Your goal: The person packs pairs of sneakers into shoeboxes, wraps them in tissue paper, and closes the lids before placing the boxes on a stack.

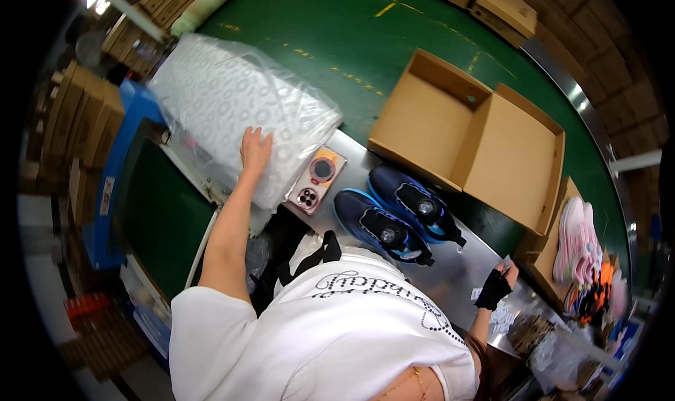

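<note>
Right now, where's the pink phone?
Near the head view's middle, the phone lies between patterned plastic wrapping on its left and navy sneakers on its right.

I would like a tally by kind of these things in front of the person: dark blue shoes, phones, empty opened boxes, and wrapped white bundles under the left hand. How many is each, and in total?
Dark blue shoes: 2
Phone: 1
Empty opened box: 1
Wrapped white bundle: 1
Total: 5
</note>
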{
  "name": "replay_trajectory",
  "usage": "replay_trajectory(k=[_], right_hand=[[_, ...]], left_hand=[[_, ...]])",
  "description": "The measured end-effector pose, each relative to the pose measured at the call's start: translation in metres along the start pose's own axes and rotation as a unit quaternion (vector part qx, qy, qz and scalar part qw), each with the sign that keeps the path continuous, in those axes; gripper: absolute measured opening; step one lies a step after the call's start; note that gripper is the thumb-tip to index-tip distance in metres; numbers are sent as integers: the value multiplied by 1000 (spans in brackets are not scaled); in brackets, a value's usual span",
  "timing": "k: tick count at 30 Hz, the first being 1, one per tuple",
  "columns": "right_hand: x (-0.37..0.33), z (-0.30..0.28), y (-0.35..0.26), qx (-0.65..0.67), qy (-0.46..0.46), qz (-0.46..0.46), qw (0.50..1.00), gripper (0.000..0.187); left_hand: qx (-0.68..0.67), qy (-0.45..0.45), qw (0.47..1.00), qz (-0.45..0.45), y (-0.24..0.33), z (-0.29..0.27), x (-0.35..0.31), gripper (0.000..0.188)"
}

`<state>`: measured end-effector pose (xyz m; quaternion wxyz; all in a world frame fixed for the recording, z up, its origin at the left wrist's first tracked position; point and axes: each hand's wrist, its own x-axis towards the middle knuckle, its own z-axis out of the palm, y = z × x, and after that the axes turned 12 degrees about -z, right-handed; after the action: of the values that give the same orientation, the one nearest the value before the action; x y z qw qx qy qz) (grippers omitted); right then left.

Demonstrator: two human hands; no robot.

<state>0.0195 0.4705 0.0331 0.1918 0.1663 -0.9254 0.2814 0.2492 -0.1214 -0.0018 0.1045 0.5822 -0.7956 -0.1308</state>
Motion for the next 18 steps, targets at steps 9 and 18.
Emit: replay_trajectory(k=[9,18], right_hand=[[118,84,-180,131,-220,-326,910,50],[107,100,-213,62,-421,-294,856,51]], left_hand=[[68,-33,997,-33,0,-6,-14,41],[-177,236,955,21,66,-121,45,29]])
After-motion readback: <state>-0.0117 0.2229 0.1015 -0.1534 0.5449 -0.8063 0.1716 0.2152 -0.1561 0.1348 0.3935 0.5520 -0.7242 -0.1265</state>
